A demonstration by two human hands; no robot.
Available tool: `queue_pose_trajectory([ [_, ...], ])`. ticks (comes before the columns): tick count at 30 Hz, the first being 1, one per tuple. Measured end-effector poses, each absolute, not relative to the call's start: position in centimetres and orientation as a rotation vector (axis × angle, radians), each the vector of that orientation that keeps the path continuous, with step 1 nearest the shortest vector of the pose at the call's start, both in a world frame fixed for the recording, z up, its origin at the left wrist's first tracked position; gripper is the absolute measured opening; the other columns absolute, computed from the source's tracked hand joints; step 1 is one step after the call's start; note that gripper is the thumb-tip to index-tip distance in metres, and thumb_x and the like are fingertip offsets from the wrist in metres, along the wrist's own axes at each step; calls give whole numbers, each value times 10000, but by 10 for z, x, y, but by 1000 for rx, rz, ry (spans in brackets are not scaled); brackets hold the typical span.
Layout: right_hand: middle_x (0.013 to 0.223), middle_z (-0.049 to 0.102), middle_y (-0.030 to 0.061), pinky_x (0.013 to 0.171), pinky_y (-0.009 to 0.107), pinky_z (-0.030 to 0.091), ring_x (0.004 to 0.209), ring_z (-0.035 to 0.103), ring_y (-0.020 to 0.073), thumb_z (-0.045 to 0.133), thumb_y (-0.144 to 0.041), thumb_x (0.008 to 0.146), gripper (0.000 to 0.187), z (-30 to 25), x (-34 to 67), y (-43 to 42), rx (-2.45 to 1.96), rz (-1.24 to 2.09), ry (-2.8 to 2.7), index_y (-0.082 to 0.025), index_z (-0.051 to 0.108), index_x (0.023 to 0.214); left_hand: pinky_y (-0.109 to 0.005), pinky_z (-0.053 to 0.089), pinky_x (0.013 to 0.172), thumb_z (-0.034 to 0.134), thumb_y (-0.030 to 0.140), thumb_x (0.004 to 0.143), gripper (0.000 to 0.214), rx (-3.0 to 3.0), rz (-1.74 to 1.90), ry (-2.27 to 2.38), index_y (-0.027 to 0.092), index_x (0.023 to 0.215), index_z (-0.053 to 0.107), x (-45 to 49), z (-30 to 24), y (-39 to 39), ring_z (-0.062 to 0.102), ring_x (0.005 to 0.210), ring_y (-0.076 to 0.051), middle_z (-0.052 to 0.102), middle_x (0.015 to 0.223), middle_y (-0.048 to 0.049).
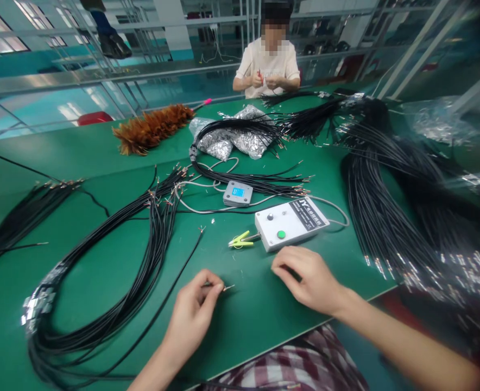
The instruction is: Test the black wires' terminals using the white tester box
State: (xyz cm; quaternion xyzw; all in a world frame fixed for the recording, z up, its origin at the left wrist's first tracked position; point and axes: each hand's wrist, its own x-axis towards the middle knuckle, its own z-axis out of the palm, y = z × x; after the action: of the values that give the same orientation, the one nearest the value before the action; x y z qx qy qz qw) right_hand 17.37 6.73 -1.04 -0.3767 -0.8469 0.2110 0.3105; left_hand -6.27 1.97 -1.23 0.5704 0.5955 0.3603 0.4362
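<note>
In the head view my left hand [199,304] is closed in a pinch around a cable end [228,287], whose thin stripped wire tips stick out past the fingertips. My right hand [309,277] has its thumb and fingertips drawn together; whether something small lies between them is hidden. It is just in front of a white tester box [292,224] with a green button and a knob. From the box's left side reaches a yellow-green alligator clip [241,240]. Left of my left hand a single black cable [178,277] lies with its stripped end pointing away from me.
A looped bundle of black cables [97,239] lies at left, another bundle [232,176] behind the box. More cables [380,201] hang over the right edge. Beyond are a small grey box [238,193], bags of metal parts [250,136], a feather duster [152,129] and a seated person [269,68].
</note>
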Motion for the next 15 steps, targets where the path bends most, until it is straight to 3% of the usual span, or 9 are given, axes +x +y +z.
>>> queue_pose_trajectory([
  [5,890,697,47,690,302,379,800,618,171,492,-285,963,167,-9,150,62,-845,562,-2392,-175,617,973,-212,384,524,528,305,886,188,1460,872,1392,184,745,559,-53,-5,21,488,575,-125,542,667,7],
  [7,844,695,37,663,303,356,766,617,165,521,-358,954,215,-11,139,61,-809,510,-2410,-173,628,930,-212,396,542,521,291,892,180,1477,873,1375,183,751,556,-48,-5,22,500,593,-126,553,684,5],
  [11,726,679,4,629,310,300,663,584,135,466,-267,982,275,-15,138,66,-696,352,-2473,-187,639,784,-214,396,551,512,268,896,178,1512,852,1348,181,747,554,-48,-8,22,502,601,-125,559,688,4],
  [15,758,705,12,642,305,311,705,603,141,477,-227,973,239,-9,160,75,-758,284,-2418,-189,657,820,-210,345,502,531,310,876,202,1468,862,1432,179,723,546,-61,-10,26,456,546,-114,517,625,18],
])
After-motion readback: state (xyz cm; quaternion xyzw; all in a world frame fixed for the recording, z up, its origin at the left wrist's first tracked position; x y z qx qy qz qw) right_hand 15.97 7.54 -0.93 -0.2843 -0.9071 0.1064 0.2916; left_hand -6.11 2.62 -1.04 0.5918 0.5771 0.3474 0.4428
